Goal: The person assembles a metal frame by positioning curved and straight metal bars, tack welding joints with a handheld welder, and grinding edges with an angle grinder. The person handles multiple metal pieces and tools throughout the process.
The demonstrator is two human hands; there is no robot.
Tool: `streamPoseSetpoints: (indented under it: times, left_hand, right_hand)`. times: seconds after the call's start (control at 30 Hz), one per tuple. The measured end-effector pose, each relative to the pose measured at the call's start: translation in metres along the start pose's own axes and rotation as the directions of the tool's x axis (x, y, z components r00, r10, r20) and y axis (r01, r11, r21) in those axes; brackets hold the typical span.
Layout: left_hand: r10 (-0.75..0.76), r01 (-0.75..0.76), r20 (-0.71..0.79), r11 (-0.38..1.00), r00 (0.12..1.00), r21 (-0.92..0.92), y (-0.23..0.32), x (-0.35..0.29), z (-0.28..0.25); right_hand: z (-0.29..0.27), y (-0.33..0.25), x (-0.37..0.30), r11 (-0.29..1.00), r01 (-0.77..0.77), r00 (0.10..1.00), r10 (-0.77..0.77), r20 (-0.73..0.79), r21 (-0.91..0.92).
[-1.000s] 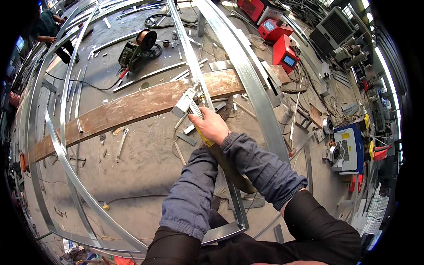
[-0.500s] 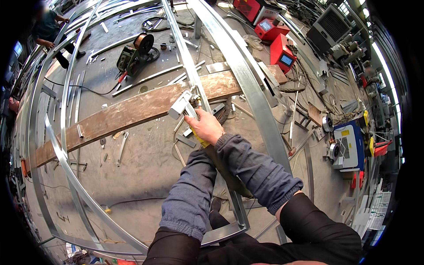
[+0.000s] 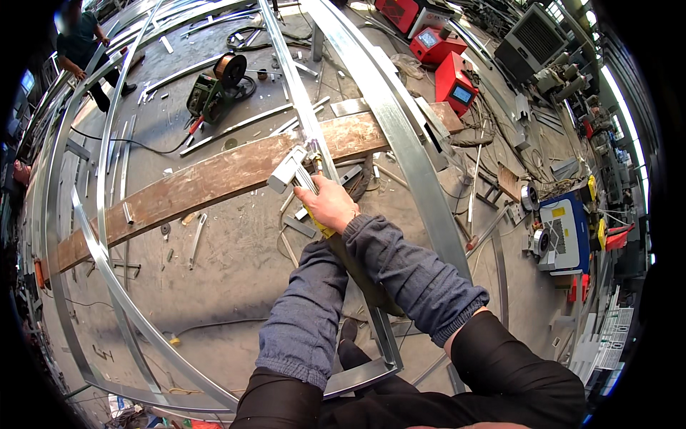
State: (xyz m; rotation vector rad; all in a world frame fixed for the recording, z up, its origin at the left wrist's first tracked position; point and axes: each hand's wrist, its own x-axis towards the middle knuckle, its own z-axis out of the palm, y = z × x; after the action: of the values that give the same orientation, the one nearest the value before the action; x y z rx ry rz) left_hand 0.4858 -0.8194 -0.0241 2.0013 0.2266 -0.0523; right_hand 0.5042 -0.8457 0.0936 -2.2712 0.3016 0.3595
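My right hand (image 3: pixel 334 205) is closed round a welding gun with a silver, boxy head (image 3: pixel 286 170) and a yellow part by the grip. Its brass-coloured tip lies against or just beside a long galvanised steel bar (image 3: pixel 303 107) that runs away from me; contact cannot be made out. From below the grip, a dark olive hose or cover (image 3: pixel 364 279) trails back between my forearms. My left hand is hidden below the right wrist, with only its grey-blue sleeve (image 3: pixel 304 307) showing, so its fingers cannot be seen.
A rusty brown plank (image 3: pixel 214 168) crosses under the steel frame. A wide steel beam (image 3: pixel 407 136) runs to the right. Left of the bar stands a wire feeder with a copper spool (image 3: pixel 229 69). Red machines (image 3: pixel 456 82) stand far right; a person (image 3: pixel 78 50) works far left.
The view has shifted very slightly. My right hand and the welding gun keep practically the same place at the bar. The person far left has moved a little.
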Motion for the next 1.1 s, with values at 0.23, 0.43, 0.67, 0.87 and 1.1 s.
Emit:
streamPoseSetpoints:
  times: [0.23, 0.43, 0.67, 0.87, 1.1]
  left_hand:
    - [-0.002, 0.002, -0.009, 1.0, 1.0, 0.005, 0.0, -0.001, 0.0]
    - [-0.001, 0.001, -0.014, 1.0, 1.0, 0.003, 0.0, -0.001, 0.003]
    - [0.001, -0.001, -0.028, 1.0, 1.0, -0.001, -0.004, -0.003, 0.002]
    - [0.002, -0.002, -0.035, 1.0, 0.999, -0.003, -0.005, -0.005, 0.002]
    - [0.006, -0.007, -0.039, 1.0, 0.999, -0.009, -0.004, -0.005, 0.004]
  right_hand:
    - [-0.003, 0.003, 0.001, 0.999, -0.039, 0.998, 0.038, 0.056, 0.016]
    - [-0.005, 0.007, 0.0, 0.999, -0.03, 0.997, 0.027, 0.069, 0.037]
    - [-0.01, 0.014, 0.002, 0.993, 0.061, 0.997, -0.065, 0.036, 0.1]
    - [-0.012, 0.014, -0.002, 0.992, 0.092, 0.996, -0.092, 0.002, 0.087]
    - [-0.018, 0.019, -0.001, 0.985, 0.112, 0.991, -0.121, 0.059, 0.133]
